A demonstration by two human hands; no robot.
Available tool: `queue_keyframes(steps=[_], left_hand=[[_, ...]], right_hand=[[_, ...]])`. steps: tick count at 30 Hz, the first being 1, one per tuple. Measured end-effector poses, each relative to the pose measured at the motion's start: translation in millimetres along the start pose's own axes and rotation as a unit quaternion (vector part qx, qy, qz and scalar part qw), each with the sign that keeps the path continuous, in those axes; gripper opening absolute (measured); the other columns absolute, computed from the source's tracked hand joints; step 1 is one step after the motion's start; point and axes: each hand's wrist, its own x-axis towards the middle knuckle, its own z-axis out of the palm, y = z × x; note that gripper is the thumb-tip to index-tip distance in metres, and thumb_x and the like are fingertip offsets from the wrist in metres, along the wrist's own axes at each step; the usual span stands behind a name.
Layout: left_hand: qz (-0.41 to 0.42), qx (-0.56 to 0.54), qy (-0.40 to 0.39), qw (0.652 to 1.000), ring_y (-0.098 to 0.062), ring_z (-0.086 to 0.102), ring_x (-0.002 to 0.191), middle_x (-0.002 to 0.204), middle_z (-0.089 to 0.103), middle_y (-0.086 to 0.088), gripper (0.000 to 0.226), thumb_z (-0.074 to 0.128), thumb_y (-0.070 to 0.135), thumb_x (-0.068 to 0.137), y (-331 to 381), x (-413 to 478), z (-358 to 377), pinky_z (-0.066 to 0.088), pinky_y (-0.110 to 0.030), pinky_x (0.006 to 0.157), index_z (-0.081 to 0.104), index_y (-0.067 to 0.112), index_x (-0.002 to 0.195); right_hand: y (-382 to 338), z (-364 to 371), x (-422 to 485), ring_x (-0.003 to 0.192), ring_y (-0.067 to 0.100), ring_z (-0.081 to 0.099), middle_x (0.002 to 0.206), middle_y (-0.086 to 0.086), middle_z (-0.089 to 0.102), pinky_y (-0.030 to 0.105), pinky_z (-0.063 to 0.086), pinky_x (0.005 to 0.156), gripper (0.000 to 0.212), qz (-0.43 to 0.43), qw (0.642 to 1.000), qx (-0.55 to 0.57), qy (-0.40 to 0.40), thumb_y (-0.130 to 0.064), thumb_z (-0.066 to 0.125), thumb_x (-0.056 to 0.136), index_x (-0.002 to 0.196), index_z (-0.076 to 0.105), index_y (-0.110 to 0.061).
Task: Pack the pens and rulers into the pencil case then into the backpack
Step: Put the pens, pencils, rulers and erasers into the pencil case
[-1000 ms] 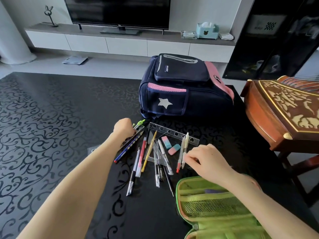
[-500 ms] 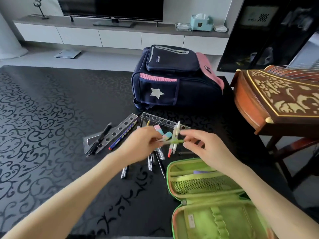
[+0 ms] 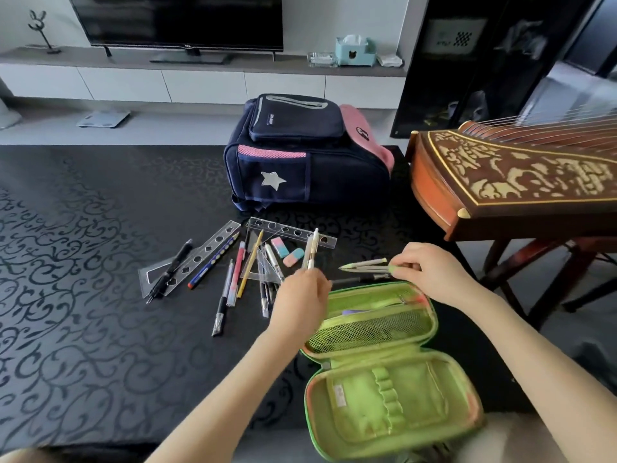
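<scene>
pens (image 3: 365,265) sit pinched in the right hand (image 3: 430,274), just above the far rim of the open pencil case (image 3: 384,362) on the tabletop (image 3: 83,262). the left hand (image 3: 302,295) closes on two white pens (image 3: 310,250). rulers (image 3: 293,232) and other pens lie loose near the shut backpack (image 3: 300,155). a loose pinch could let pens roll off; crowding both hands over the case may nudge it.

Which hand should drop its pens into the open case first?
Right, probably. The right hand holds pens lying level just beyond the green pencil case. The left hand grips white pens over the pile, left of the case.
</scene>
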Motion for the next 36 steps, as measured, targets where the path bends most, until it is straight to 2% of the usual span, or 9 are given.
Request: queue_keyframes(steps=[6, 12, 16, 19, 22, 27, 30, 33, 36], left_hand=[[0.091, 0.142, -0.080, 0.982, -0.022, 0.055, 0.096, 0.097, 0.064, 0.002, 0.031, 0.046, 0.042, 0.091, -4.2, -22.7, 36.3, 0.031, -0.037, 0.089, 0.065, 0.018, 0.095], [0.120, 0.117, 0.013, 0.986, -0.019, 0.055, 0.063, 0.065, 0.055, 0.005, 0.013, 0.074, 0.038, 0.070, -8.7, -25.5, 29.0, 0.033, -0.030, 0.064, 0.068, 0.027, 0.067], [0.132, 0.126, 0.059, 0.981, -0.018, 0.049, 0.064, 0.068, 0.049, 0.005, 0.017, 0.079, 0.046, 0.062, -10.2, -26.2, 27.5, 0.033, -0.029, 0.065, 0.070, 0.032, 0.064], [0.141, 0.124, 0.057, 0.981, -0.019, 0.049, 0.067, 0.069, 0.048, 0.004, 0.019, 0.076, 0.049, 0.064, -9.2, -24.1, 27.4, 0.031, -0.029, 0.066, 0.070, 0.031, 0.063], [0.134, 0.117, 0.061, 0.982, -0.019, 0.050, 0.066, 0.068, 0.049, 0.004, 0.017, 0.078, 0.043, 0.065, -10.6, -18.6, 29.7, 0.030, -0.029, 0.065, 0.068, 0.029, 0.063], [0.135, 0.100, 0.040, 0.985, -0.025, 0.055, 0.079, 0.080, 0.058, -0.002, 0.016, 0.070, 0.038, 0.076, -18.1, -15.5, 33.0, 0.039, -0.038, 0.072, 0.071, 0.021, 0.077], [0.089, 0.063, 0.015, 0.994, -0.019, 0.052, 0.088, 0.093, 0.061, 0.000, 0.023, 0.054, 0.038, 0.089, -30.6, -5.6, 18.6, 0.037, -0.035, 0.083, 0.070, 0.022, 0.091], [-0.001, 0.044, 0.061, 0.997, -0.020, 0.058, 0.084, 0.090, 0.065, -0.002, 0.022, 0.050, 0.026, 0.091, -59.3, 17.8, -1.8, 0.045, -0.033, 0.076, 0.070, 0.018, 0.089], [-0.109, 0.091, 0.087, 0.986, -0.030, 0.059, 0.083, 0.090, 0.064, -0.011, 0.023, 0.046, 0.019, 0.089, -94.5, 51.7, -18.4, 0.045, -0.035, 0.073, 0.068, 0.010, 0.087]], right_hand=[[0.2, 21.9, 3.8, 0.092, 0.013, 0.044, 0.087, -0.005, 0.056, 0.036, 0.044, 0.081, 0.022, -0.001, 0.985, -0.097, -0.144, -0.029, 0.053, 0.092, 0.091, 0.070, -0.014], [-4.1, 39.8, 10.6, 0.100, 0.025, 0.059, 0.090, 0.008, 0.069, 0.041, 0.049, 0.080, 0.025, -0.014, 0.970, -0.130, -0.207, -0.029, 0.052, 0.090, 0.082, 0.064, -0.009], [-3.9, 34.3, 14.4, 0.066, 0.022, 0.054, 0.066, 0.005, 0.056, 0.031, 0.040, 0.065, 0.023, -0.006, 0.965, -0.117, -0.234, -0.027, 0.058, 0.087, 0.077, 0.067, -0.008], [-10.4, 26.8, 17.2, 0.084, 0.007, 0.052, 0.076, -0.019, 0.054, 0.026, 0.034, 0.089, 0.018, -0.030, 0.945, -0.157, -0.285, -0.026, 0.059, 0.089, 0.101, 0.072, -0.022], [-22.4, 27.5, 20.3, 0.101, 0.010, 0.048, 0.101, -0.016, 0.065, 0.026, 0.027, 0.098, 0.027, -0.097, 0.915, -0.243, -0.306, -0.015, 0.055, 0.091, 0.109, 0.069, -0.027], [-44.8, 45.2, 14.1, 0.062, 0.012, 0.041, 0.063, -0.010, 0.052, 0.028, 0.040, 0.089, 0.033, -0.155, 0.930, -0.222, -0.249, -0.002, 0.048, 0.082, 0.085, 0.067, -0.029], [-51.8, 47.6, 16.4, 0.063, 0.005, 0.037, 0.076, -0.011, 0.057, 0.022, 0.028, 0.082, 0.037, -0.175, 0.917, -0.262, -0.243, 0.002, 0.048, 0.085, 0.103, 0.065, -0.026], [-52.4, 45.3, 21.9, 0.073, 0.007, 0.038, 0.073, -0.016, 0.055, 0.022, 0.020, 0.080, 0.037, -0.179, 0.906, -0.285, -0.256, 0.000, 0.049, 0.086, 0.106, 0.066, -0.026], [-48.5, 49.6, 28.9, 0.088, 0.011, 0.046, 0.097, -0.011, 0.066, 0.023, 0.024, 0.083, 0.036, -0.166, 0.920, -0.266, -0.237, -0.003, 0.048, 0.089, 0.106, 0.065, -0.030]])
